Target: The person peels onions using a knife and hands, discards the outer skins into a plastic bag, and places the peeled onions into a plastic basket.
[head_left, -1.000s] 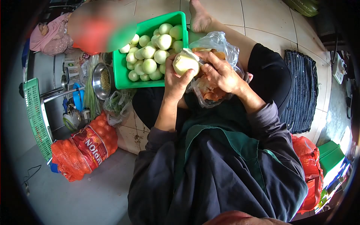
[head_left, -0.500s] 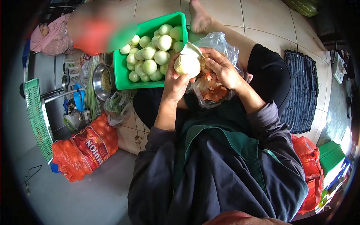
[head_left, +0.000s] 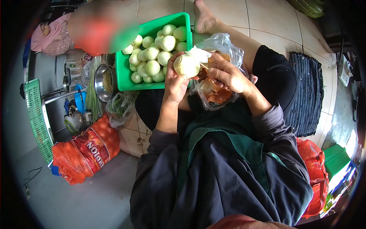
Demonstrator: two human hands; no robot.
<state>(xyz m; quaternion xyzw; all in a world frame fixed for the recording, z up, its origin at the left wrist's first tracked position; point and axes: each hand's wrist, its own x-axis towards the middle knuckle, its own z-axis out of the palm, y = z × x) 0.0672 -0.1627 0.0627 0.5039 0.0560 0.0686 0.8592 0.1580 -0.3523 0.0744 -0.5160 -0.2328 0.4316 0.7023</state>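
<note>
My left hand [head_left: 176,84] is closed round a pale, peeled-looking onion [head_left: 187,66] in front of my lap. My right hand [head_left: 228,75] is closed beside it, with a whitish, blurred piece of onion skin [head_left: 200,54] between the onion and its fingers. A thin pale strip shows near the right thumb; I cannot tell what it is. Under the hands a clear plastic bag [head_left: 225,41] holds brown onion skins [head_left: 216,94]. Just beyond my left hand stands a green crate [head_left: 121,76] with many peeled onions [head_left: 152,68].
On the left are a red mesh sack [head_left: 88,149], a metal bowl [head_left: 103,83], a bag of greens [head_left: 121,107] and a green basket [head_left: 38,122]. A blurred person [head_left: 101,30] is at the upper left. A dark woven mat [head_left: 305,93] and another red sack [head_left: 312,177] lie right.
The onion has moved slightly left and tilted in my left hand. My right hand has turned and shifted slightly down, and the loose skin has moved right toward it.
</note>
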